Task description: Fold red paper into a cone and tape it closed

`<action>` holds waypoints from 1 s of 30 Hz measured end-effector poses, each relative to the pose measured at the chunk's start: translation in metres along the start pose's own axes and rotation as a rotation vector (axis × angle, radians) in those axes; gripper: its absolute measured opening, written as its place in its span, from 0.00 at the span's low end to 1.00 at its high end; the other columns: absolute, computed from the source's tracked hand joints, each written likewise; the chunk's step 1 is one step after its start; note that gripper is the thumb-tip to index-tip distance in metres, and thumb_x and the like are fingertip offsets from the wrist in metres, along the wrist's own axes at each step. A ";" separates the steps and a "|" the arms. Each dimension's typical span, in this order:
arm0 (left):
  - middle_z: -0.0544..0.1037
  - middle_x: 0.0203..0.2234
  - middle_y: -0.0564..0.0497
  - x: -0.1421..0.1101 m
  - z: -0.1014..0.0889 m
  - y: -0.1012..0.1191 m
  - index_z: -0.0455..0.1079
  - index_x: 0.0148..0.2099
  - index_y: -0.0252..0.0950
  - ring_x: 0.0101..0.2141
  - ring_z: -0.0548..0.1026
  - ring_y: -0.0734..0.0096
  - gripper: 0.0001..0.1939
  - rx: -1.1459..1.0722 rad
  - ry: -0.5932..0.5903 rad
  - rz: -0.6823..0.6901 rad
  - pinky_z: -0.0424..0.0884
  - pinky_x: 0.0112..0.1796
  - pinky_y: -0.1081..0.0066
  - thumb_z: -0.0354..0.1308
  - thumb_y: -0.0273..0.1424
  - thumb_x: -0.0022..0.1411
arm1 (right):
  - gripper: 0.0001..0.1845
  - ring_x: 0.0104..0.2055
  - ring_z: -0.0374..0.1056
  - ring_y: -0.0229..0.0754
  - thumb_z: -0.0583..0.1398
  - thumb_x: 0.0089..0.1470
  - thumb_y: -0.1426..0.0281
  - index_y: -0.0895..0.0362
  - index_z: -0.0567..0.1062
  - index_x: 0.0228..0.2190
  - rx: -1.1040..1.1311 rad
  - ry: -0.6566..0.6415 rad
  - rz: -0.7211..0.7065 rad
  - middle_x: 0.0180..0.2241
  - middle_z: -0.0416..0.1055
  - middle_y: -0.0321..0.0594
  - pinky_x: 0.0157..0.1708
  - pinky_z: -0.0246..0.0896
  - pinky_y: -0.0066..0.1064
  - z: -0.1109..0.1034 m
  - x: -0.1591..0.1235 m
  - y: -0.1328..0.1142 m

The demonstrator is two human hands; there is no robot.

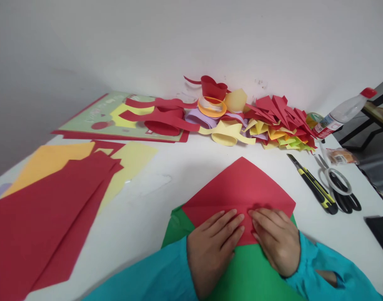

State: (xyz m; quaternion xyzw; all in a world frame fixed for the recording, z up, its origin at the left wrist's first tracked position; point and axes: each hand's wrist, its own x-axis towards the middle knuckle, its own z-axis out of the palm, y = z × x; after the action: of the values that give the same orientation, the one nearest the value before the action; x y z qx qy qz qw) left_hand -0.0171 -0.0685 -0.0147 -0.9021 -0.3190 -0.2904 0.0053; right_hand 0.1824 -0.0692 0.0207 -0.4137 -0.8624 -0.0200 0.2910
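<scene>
- At 6 o'clock, the green paper (250,274) lies under the red sheet (241,182), visible on both sides of it.
- The left hand (210,251) is open, palm down, fingers nearly straight on the red sheet; it grips nothing that shows.
- The right hand (279,240) is partly open, fingers gently bent, pressing the same sheet; whether it pinches an edge, I cannot tell.
- Work so far: 1 crease line crosses the red sheet above the fingers. It looks partly worked, its far corner pointing to 12.
- At 3 o'clock, the cutter (313,184) and scissors (356,203) lie unused.
- At 9, flat red sheets (47,200) seem not yet folded.
- Farther, at 12, curled paper shapes (225,136) appear already cut.
- At 1, the heap of folded paper (272,115) looks done.
- At 2, the bottle (344,110) leans.
</scene>
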 end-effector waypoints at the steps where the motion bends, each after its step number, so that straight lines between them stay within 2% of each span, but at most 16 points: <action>1: 0.68 0.54 0.47 0.000 -0.003 0.000 0.65 0.52 0.35 0.58 0.58 0.62 0.17 -0.004 -0.044 0.010 0.61 0.54 0.58 0.45 0.31 0.63 | 0.10 0.45 0.66 0.44 0.55 0.55 0.76 0.61 0.73 0.39 0.018 -0.001 -0.014 0.39 0.74 0.46 0.43 0.63 0.37 0.003 -0.001 0.000; 4: 0.64 0.57 0.44 0.001 -0.012 -0.001 0.61 0.56 0.33 0.59 0.55 0.58 0.24 -0.010 -0.174 0.046 0.58 0.55 0.56 0.49 0.38 0.61 | 0.10 0.47 0.66 0.44 0.54 0.56 0.75 0.62 0.73 0.39 0.038 -0.005 -0.036 0.38 0.75 0.46 0.47 0.61 0.39 0.007 -0.003 0.001; 7: 0.62 0.57 0.41 0.001 -0.017 -0.003 0.59 0.58 0.31 0.60 0.53 0.55 0.30 -0.024 -0.213 0.068 0.57 0.55 0.55 0.50 0.46 0.59 | 0.09 0.45 0.67 0.44 0.54 0.56 0.74 0.61 0.73 0.37 0.057 -0.030 -0.040 0.38 0.75 0.45 0.48 0.61 0.41 0.005 -0.002 0.005; 9: 0.61 0.58 0.40 0.001 -0.018 -0.005 0.57 0.59 0.34 0.60 0.52 0.53 0.34 -0.045 -0.225 0.084 0.57 0.55 0.53 0.51 0.49 0.57 | 0.09 0.45 0.67 0.45 0.54 0.55 0.73 0.59 0.74 0.36 0.061 -0.072 -0.051 0.38 0.75 0.45 0.48 0.60 0.43 0.001 0.001 0.007; 14: 0.54 0.61 0.42 -0.001 -0.019 -0.007 0.55 0.60 0.44 0.60 0.51 0.49 0.33 -0.101 -0.246 0.101 0.56 0.54 0.49 0.55 0.48 0.54 | 0.08 0.45 0.65 0.46 0.55 0.54 0.71 0.59 0.73 0.35 0.035 -0.117 -0.057 0.41 0.74 0.45 0.49 0.56 0.46 -0.006 0.003 0.009; 21: 0.56 0.60 0.39 0.001 -0.019 -0.003 0.56 0.59 0.43 0.59 0.52 0.46 0.36 -0.062 -0.269 0.091 0.56 0.53 0.47 0.58 0.46 0.49 | 0.11 0.46 0.62 0.49 0.55 0.53 0.68 0.60 0.70 0.38 0.035 -0.179 -0.066 0.43 0.71 0.47 0.49 0.52 0.48 -0.009 0.003 0.006; 26: 0.57 0.60 0.39 0.002 -0.019 -0.002 0.56 0.59 0.44 0.58 0.54 0.45 0.37 -0.050 -0.280 0.086 0.56 0.52 0.46 0.59 0.46 0.47 | 0.12 0.45 0.61 0.49 0.54 0.54 0.63 0.58 0.66 0.36 0.060 -0.260 0.097 0.45 0.66 0.50 0.42 0.54 0.43 -0.008 0.003 0.009; 30: 0.58 0.59 0.39 0.004 -0.021 -0.002 0.58 0.57 0.44 0.59 0.54 0.47 0.34 -0.084 -0.278 0.066 0.56 0.53 0.47 0.59 0.46 0.47 | 0.17 0.46 0.59 0.49 0.54 0.53 0.59 0.58 0.63 0.41 0.129 -0.291 0.130 0.45 0.64 0.49 0.44 0.52 0.43 -0.007 0.001 0.012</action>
State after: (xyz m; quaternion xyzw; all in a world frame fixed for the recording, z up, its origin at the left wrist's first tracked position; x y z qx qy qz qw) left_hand -0.0266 -0.0685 0.0044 -0.9432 -0.2741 -0.1753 -0.0673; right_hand 0.1937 -0.0620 0.0243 -0.4475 -0.8665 0.1143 0.1895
